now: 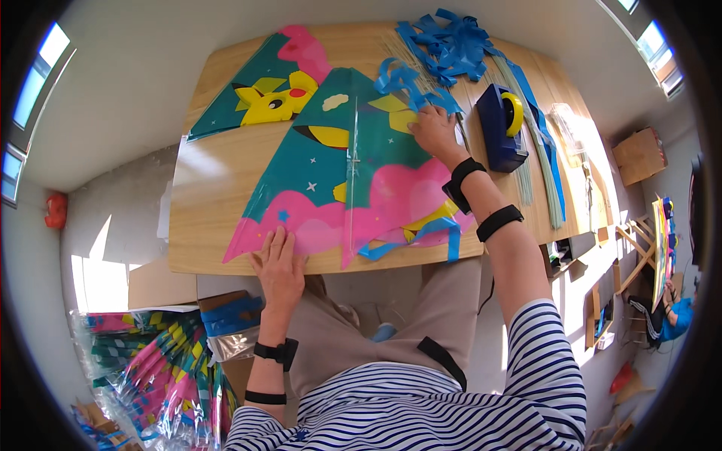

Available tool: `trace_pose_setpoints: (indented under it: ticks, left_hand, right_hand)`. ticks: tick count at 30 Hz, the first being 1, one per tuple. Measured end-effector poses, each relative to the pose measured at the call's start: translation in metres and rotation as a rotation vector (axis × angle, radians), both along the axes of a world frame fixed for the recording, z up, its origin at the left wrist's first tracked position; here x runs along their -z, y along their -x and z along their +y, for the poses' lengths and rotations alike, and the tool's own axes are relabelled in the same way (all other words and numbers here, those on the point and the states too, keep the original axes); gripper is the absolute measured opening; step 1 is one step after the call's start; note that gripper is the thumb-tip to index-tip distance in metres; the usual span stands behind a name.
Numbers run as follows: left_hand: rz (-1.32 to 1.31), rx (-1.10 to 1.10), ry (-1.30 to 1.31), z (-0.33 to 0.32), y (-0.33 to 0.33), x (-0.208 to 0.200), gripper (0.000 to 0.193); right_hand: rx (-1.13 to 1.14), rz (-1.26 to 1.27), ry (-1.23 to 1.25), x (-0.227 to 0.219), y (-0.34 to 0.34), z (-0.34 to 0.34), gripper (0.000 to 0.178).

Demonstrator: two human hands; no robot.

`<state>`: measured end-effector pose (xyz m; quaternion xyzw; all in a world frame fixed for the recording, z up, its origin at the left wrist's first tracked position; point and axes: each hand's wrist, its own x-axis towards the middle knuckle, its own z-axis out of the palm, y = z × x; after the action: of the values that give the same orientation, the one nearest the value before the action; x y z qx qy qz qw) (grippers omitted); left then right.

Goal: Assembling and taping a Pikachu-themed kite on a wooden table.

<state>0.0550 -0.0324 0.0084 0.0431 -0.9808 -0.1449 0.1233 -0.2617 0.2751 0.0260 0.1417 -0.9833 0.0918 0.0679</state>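
A folded kite (301,173) in teal and pink, with yellow cartoon parts, lies on the wooden table in front of me. My left hand (279,259) rests on its near left pink edge, fingers stretched out flat. Over the kite's far right side my right hand (438,135) has its fingers drawn together, their tips at a curly blue ribbon (404,79). Whether they pinch the ribbon or the kite's edge is hidden. Another strip of blue ribbon (415,237) trails from under the kite's near right corner.
A blue tape dispenser (496,135) with yellow tape stands right of my right hand. Beyond are a heap of blue ribbon (459,45) and thin rods (554,180). Another kite (248,90) lies far left. Wrapped kites (162,368) lie below left; a person (671,316) sits far right.
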Motion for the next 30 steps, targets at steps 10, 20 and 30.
trace_pose_setpoints:
  ticks: [10, 20, 30]
  left_hand:
    - [0.07, -0.035, -0.786, 0.001, -0.02, -0.023, 0.044]
    - [-0.166, -0.022, -1.775, -0.004, -0.112, -0.07, 0.025]
    - [-0.496, 0.165, -0.973, -0.052, -0.163, -0.078, 0.004]
  right_hand:
    - [-0.597, -0.703, 1.138, -0.075, -0.247, -0.1, 0.038]
    - [-0.382, -1.273, 1.464, -0.081, -0.336, -0.151, 0.047]
    - [-0.795, -0.249, 0.716, -0.089, -0.353, -0.166, 0.052]
